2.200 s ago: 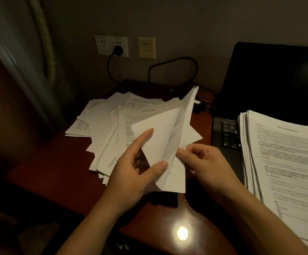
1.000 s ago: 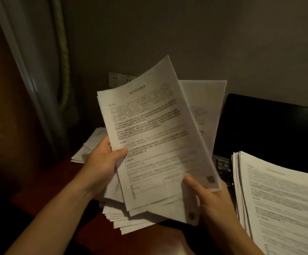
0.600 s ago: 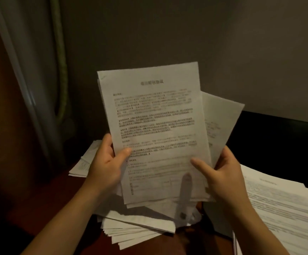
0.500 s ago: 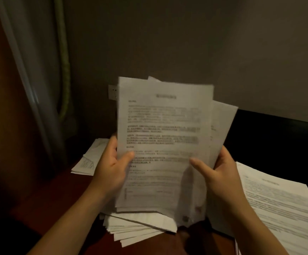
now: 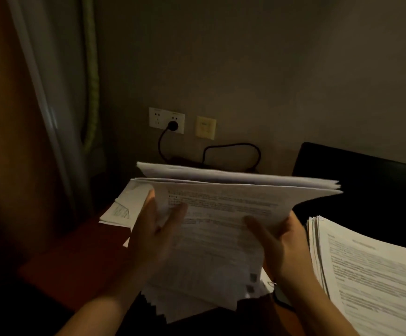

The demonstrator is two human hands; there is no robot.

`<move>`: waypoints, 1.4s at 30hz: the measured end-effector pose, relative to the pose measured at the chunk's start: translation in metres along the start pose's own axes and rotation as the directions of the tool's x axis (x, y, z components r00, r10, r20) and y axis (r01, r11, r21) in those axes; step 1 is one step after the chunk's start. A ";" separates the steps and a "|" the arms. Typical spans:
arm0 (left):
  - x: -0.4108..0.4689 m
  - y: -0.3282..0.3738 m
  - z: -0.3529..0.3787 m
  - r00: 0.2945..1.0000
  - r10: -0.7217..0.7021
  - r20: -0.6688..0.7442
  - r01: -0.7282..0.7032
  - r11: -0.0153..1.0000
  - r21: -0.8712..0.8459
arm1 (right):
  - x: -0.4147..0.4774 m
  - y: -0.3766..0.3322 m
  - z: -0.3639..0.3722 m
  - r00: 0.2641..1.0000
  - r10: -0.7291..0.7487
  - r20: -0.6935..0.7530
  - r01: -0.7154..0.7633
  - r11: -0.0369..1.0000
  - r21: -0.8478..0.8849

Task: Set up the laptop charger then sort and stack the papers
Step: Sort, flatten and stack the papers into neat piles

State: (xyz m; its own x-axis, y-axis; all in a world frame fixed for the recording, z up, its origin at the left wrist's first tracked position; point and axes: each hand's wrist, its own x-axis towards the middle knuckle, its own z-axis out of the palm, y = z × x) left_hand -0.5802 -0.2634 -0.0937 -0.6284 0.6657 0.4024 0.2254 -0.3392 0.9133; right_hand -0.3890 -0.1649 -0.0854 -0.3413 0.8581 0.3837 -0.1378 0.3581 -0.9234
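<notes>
Charger part looks done to me: one black plug [image 5: 173, 126] sits in the white wall socket [image 5: 157, 121], and one cable [image 5: 232, 145] loops down behind the papers. I can't see whether the other end reaches the laptop [image 5: 367, 185], that bit's hidden. So this is the sorting step.

Both hands are on one bundle of papers [image 5: 233, 204], held up over the bench [image 5: 76, 258] and tipped so its top edge leans away toward the wall. The left hand [image 5: 153, 236] pinches the left side, thumb across the printed face and fingers behind. The right hand [image 5: 282, 241] does the same on the right side. It's a bit blurry, but both clearly grip it.

Counts:
- two hands
- one held bundle (several sheets, no way to count them, edges fanned out at the far right corner)
- one loose pile [image 5: 197, 301] on the bench right under the bundle
- a couple of stray sheets [image 5: 122, 209] off to the left
- one neat stack [image 5: 371, 275] at the right, in front of the laptop screen
- one laptop
- one white socket plate with one yellow plate [image 5: 205, 127] just beside it

Next move, my guess: square up that fanned bundle, then carry it right and lay it flat on the neat stack with the edges lined up, without nudging the stack.
</notes>
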 end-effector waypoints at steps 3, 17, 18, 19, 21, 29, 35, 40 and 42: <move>0.004 0.009 0.000 0.997 0.080 0.001 -0.080 0.996 -0.043 | -0.002 -0.012 -0.002 0.996 -0.084 -0.016 0.084 0.996 0.033; -0.009 0.030 0.042 0.971 0.003 0.240 0.010 0.999 -0.052 | -0.009 -0.027 -0.059 0.999 -0.026 -0.038 0.019 0.983 -0.183; -0.012 0.033 0.051 0.957 0.003 0.292 0.016 0.998 -0.061 | -0.012 -0.028 -0.071 0.999 0.000 -0.053 -0.010 0.984 -0.177; -0.016 0.034 0.061 0.942 -0.016 0.335 0.041 0.997 -0.068 | -0.016 -0.030 -0.082 0.997 0.030 -0.073 -0.042 0.985 -0.165; -0.026 0.032 0.082 0.913 -0.090 0.398 0.126 0.990 -0.065 | -0.025 -0.030 -0.104 0.990 0.110 -0.092 -0.124 0.979 -0.160; -0.063 0.014 0.173 0.702 -0.255 0.665 0.190 0.967 0.170 | -0.061 -0.023 -0.205 0.868 0.357 -0.346 -0.468 0.822 -0.325; -0.075 0.004 0.216 0.640 -0.336 0.691 0.080 0.923 0.375 | -0.079 -0.011 -0.259 0.841 0.328 -0.431 -0.520 0.709 -0.475; -0.084 0.006 0.236 0.657 -0.272 0.703 -0.107 0.889 0.445 | -0.083 -0.006 -0.276 0.876 0.275 -0.397 -0.475 0.635 -0.609; -0.087 0.004 0.240 0.691 -0.224 0.688 -0.209 0.848 0.486 | -0.083 -0.004 -0.280 0.885 0.235 -0.403 -0.460 0.582 -0.671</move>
State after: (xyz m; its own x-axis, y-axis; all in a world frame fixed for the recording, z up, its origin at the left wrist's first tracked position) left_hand -0.3464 -0.1631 -0.1097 0.0276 0.9928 0.1170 0.6849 -0.1040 0.7212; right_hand -0.0996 -0.1346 -0.1121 0.0401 0.9914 0.1244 0.7008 0.0609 -0.7108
